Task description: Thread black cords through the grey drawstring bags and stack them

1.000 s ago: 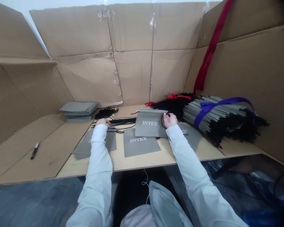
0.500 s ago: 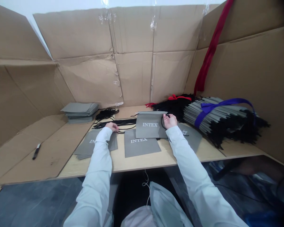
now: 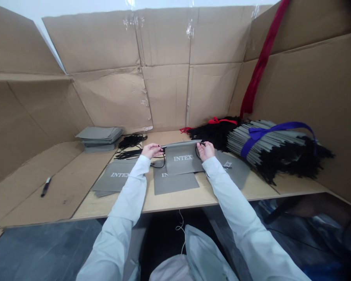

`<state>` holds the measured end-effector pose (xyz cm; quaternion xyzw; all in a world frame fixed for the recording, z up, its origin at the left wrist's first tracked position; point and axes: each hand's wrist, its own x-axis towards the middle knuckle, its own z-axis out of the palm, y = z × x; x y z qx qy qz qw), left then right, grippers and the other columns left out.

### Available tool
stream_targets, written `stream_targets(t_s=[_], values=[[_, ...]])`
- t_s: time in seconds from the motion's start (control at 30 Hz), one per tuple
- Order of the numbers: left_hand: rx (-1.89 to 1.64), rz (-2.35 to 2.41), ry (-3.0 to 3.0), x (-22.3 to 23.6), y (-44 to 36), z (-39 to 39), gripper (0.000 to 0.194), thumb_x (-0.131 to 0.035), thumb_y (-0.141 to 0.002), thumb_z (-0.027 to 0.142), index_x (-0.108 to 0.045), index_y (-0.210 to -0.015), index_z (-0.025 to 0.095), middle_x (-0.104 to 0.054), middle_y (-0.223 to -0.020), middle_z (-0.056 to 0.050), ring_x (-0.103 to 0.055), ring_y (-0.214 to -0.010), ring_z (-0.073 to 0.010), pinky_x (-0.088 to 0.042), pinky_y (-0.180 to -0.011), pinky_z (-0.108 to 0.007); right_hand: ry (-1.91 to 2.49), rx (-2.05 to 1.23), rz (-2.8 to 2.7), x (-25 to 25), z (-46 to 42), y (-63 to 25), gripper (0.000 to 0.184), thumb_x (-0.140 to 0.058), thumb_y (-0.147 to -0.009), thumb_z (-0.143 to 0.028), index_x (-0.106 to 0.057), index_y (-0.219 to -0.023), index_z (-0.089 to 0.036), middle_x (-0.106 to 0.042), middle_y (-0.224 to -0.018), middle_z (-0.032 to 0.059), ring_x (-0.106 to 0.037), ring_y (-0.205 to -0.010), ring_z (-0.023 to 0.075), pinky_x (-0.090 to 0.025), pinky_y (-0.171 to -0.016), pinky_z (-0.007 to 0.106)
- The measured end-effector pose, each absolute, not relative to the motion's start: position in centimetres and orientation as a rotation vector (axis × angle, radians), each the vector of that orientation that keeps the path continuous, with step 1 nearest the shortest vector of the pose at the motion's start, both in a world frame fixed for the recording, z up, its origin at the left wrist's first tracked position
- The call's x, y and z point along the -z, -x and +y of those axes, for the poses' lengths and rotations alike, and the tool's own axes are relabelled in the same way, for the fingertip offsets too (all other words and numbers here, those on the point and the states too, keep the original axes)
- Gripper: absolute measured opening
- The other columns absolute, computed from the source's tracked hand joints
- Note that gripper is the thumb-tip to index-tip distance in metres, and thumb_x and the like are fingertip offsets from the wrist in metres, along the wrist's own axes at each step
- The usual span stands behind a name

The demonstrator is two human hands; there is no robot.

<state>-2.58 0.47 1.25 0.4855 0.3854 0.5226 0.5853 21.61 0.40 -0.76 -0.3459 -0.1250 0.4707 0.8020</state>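
Now both hands work at one grey non-woven drawstring bag (image 3: 183, 162) printed INTEX in white, which sits mid-tabletop with its top edge drawn straight between them. The left hand (image 3: 151, 150) is just beside the bag's upper left corner, its fingers (image 3: 160, 148) pinched together on a black drawcord (image 3: 163, 160) looping down there; the right hand (image 3: 206, 151) is at the upper right corner, its fingers closed on the cord in the same way.

The held bag overlaps a second INTEX bag (image 3: 175, 184) lying flat. Another flat pile of bags (image 3: 114, 180) lies to the left and a further bag (image 3: 234, 168) to the right. Farther back are a stack of grey bags (image 3: 98, 137), a loose heap of black cord (image 3: 132, 141), a hank of black cord tied with red ribbon (image 3: 218, 132), and a large bundle of grey bags tied with purple ribbon (image 3: 269, 140). A black marker pen (image 3: 46, 186) lies on cardboard (image 3: 58, 168) left of the pale wooden tabletop (image 3: 114, 208).
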Motion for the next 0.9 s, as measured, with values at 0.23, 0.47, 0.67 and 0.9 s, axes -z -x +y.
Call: stream_targets(t_s=[0.23,0.47,0.67,0.9], values=[[-1.137,0.847,-1.207,-0.5,2.3,0.7,0.026,-0.069,-0.048,0.013,-0.052,-0.067,0.009,-0.061,-0.056,-0.002,-0.059,-0.056,-0.0131,-0.049,-0.065,-0.032,0.74,-1.01,-0.256,0.7,0.4,-21.5,0.016,-0.03,-0.08,-0.016,-0.036,-0.065,-0.018,-0.042,-0.062,-0.0048,-0.048,-0.056,0.003,-0.05,-0.054,0.019],[-1.209,0.848,-1.217,-0.1,2.3,1.0,0.029,-0.071,-0.043,0.015,-0.056,-0.067,0.008,-0.061,-0.059,-0.003,-0.059,-0.058,-0.0141,-0.049,-0.067,-0.035,0.736,-0.994,-0.261,1.1,0.6,-21.5,0.012,-0.034,-0.078,-0.018,-0.036,-0.066,-0.019,-0.042,-0.064,-0.0049,-0.048,-0.057,0.0031,-0.051,-0.055,0.02],[-1.248,0.86,-1.215,0.1,2.3,1.2,0.032,-0.073,-0.04,0.017,-0.059,-0.067,0.007,-0.062,-0.063,-0.005,-0.059,-0.058,-0.0149,-0.048,-0.071,-0.036,0.748,-0.981,-0.276,1.1,0.6,-21.6,0.01,-0.038,-0.076,-0.022,-0.035,-0.067,-0.019,-0.042,-0.065,-0.0047,-0.048,-0.058,0.0032,-0.05,-0.055,0.019],[-1.289,0.855,-1.218,0.5,2.4,1.6,0.032,-0.073,-0.04,0.018,-0.061,-0.067,0.008,-0.063,-0.065,-0.005,-0.059,-0.057,-0.0132,-0.049,-0.071,-0.034,0.739,-0.975,-0.287,0.9,0.5,-21.4,0.013,-0.03,-0.079,-0.02,-0.036,-0.068,-0.019,-0.041,-0.064,-0.0046,-0.049,-0.057,0.0032,-0.05,-0.055,0.02]])
